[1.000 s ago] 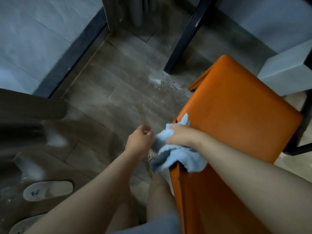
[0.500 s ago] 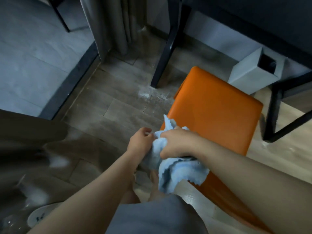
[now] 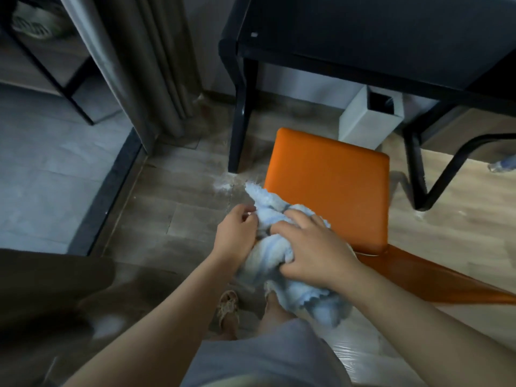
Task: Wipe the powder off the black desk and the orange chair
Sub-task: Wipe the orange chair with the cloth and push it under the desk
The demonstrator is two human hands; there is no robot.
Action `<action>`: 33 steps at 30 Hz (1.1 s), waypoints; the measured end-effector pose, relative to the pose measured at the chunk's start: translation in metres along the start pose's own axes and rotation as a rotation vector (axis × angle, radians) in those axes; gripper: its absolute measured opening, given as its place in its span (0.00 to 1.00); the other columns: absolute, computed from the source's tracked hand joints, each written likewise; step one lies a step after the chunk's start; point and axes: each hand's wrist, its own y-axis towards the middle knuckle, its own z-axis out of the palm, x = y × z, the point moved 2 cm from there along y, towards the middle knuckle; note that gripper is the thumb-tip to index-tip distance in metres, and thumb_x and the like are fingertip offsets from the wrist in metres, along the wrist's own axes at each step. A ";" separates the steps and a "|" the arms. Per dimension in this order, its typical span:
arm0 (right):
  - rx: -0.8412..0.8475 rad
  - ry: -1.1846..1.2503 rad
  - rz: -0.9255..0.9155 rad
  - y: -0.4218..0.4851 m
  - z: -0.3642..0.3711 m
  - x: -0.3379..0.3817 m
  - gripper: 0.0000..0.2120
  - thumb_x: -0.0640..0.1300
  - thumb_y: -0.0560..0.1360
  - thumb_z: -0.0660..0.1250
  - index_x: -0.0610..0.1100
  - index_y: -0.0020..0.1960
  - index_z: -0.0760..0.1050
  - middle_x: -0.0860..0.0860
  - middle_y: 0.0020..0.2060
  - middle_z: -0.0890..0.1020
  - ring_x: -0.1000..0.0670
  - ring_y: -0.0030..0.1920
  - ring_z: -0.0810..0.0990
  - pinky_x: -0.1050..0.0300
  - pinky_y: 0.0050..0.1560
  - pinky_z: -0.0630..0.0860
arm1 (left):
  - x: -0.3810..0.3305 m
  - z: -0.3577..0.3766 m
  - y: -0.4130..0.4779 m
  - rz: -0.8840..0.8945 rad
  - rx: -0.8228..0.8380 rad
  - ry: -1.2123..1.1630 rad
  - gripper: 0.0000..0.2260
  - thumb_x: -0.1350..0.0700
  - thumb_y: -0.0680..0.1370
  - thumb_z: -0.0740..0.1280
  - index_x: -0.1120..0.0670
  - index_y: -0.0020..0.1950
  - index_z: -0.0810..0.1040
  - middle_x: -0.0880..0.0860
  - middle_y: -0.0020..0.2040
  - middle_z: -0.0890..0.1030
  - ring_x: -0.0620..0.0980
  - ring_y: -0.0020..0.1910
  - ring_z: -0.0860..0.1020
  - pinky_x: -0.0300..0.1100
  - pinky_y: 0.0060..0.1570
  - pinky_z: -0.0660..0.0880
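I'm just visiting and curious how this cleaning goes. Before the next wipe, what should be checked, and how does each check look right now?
1. Cloth held: ok. The left hand and right hand both grip the light blue cloth.
2. Cloth bunched into a wiping pad: ok, crumpled between the hands.
3. Orange chair seat free of powder: ok as far as shows; no white patches visible.
4. Black desk top free of powder: not ok, one small white speck near its left edge.
5. Floor: not ok, white powder lies by the desk leg.
6. Clean side of the cloth facing out: cannot tell.
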 end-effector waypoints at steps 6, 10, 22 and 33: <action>-0.120 0.012 -0.044 -0.015 0.005 -0.016 0.21 0.56 0.68 0.65 0.55 0.60 0.69 0.56 0.65 0.65 0.46 0.67 0.63 0.47 0.58 0.72 | -0.030 0.000 -0.016 0.127 -0.051 0.121 0.11 0.55 0.78 0.59 0.47 0.57 0.76 0.43 0.44 0.77 0.45 0.47 0.75 0.39 0.43 0.69; -0.051 0.022 -0.001 -0.068 0.011 -0.071 0.27 0.58 0.67 0.67 0.58 0.65 0.67 0.60 0.68 0.64 0.51 0.70 0.61 0.54 0.61 0.69 | -0.047 0.017 -0.030 0.249 -0.041 0.232 0.13 0.54 0.78 0.59 0.48 0.62 0.75 0.47 0.56 0.78 0.46 0.55 0.76 0.38 0.47 0.68; -0.126 -0.027 -0.063 -0.096 0.014 -0.112 0.25 0.56 0.68 0.67 0.52 0.63 0.68 0.53 0.66 0.68 0.47 0.68 0.64 0.48 0.59 0.71 | -0.060 0.092 -0.064 0.328 -0.052 0.626 0.12 0.52 0.80 0.57 0.48 0.61 0.74 0.52 0.56 0.79 0.54 0.52 0.77 0.48 0.49 0.73; -0.191 -0.122 -0.146 -0.118 0.019 -0.128 0.21 0.52 0.65 0.69 0.49 0.57 0.72 0.51 0.57 0.76 0.44 0.59 0.71 0.44 0.57 0.65 | -0.055 0.158 -0.073 0.381 -0.068 1.010 0.12 0.52 0.79 0.54 0.43 0.58 0.73 0.46 0.51 0.80 0.50 0.46 0.78 0.42 0.37 0.70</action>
